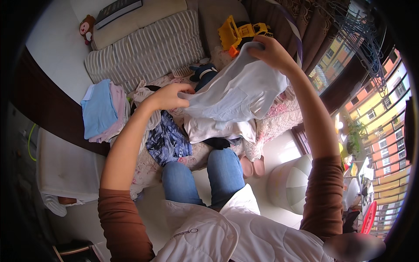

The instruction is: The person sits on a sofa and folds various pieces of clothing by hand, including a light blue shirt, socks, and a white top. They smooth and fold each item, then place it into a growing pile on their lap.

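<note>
A white garment (234, 95) hangs spread between my two hands above the sofa. My left hand (172, 96) pinches one edge of it at the left, and my right hand (271, 54) grips the raised far edge at the upper right. Below the garment, another white cloth item (199, 131) lies on the floral sofa cover. Beside it is a blue patterned garment (168, 142), with a black cloth (217, 143) near my knees. A stack of folded clothes, light blue (98, 108) on top with pink beneath, sits at the left.
A striped cushion (147, 49) leans on the sofa back, near a brush (181, 71). A yellow toy loader (244, 31) stands behind my right hand. Pink slippers (253, 166) and a round stool-like container (291, 185) are on the floor; hangers (363, 39) hang by the window.
</note>
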Demonstrator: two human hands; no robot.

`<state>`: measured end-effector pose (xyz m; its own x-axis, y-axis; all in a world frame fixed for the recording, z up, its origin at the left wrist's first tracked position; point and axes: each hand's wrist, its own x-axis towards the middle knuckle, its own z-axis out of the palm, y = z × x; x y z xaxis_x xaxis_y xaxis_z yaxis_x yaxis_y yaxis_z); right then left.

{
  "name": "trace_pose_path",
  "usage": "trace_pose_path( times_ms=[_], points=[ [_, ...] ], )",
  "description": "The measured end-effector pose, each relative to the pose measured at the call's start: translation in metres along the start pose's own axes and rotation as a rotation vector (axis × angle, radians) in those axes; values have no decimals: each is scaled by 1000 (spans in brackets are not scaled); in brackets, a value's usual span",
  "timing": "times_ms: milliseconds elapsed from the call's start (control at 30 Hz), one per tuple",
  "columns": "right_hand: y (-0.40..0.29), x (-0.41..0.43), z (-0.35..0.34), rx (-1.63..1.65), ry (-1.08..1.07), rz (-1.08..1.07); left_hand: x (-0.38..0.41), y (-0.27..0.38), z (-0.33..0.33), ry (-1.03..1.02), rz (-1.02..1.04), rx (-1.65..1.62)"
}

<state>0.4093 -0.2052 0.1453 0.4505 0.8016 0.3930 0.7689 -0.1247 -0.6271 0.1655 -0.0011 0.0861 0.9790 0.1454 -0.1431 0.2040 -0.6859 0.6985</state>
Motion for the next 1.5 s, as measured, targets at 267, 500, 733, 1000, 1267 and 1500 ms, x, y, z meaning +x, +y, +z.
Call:
trace_pose_path(
  times_ms=[267,500,733,1000,1267,1500],
  points=[
    [48,-14,-6,-348,-212,-128,6,-10,-19,394,-206,-41],
    [107,-26,-2,-324,104,221,-6,23,-56,476,-245,-297],
    [47,-23,-30,-20,-57,273,-21,16,-102,195,-440,-56],
    [63,2,-5,63,-22,355,24,-27,-91,450,-404,-275],
    [83,-52,7,150,288,74,7,-47,-51,733,-36,-85],
    [142,-208,112,-66,116,231,-39,-139,129,734,-61,216]
  ],
)
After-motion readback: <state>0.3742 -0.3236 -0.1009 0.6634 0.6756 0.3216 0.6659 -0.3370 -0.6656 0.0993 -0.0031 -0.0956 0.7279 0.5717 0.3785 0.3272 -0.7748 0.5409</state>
